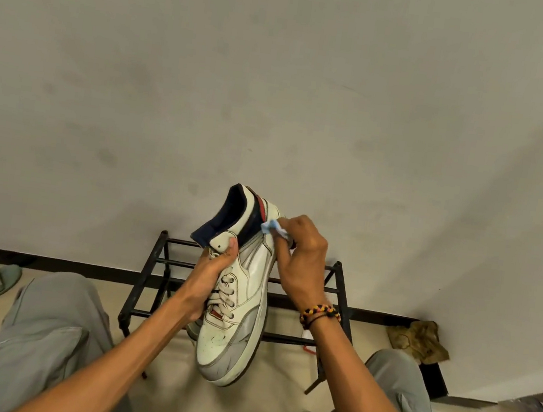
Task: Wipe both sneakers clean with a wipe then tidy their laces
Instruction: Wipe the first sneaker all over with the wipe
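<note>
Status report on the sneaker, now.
Left hand grips sneaker at the tongue, toe toward the person. Right hand pinches blue wipe against the heel side. Nothing in the way.

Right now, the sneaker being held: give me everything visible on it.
The sneaker is a white high-top that looks like leather, with grey toe and side panels, navy collar lining, a red heel stripe and off-white laces. It is held above the black rack, toe toward the camera. The left hand grips its tongue side; the right hand presses a blue wipe near the heel.
</note>
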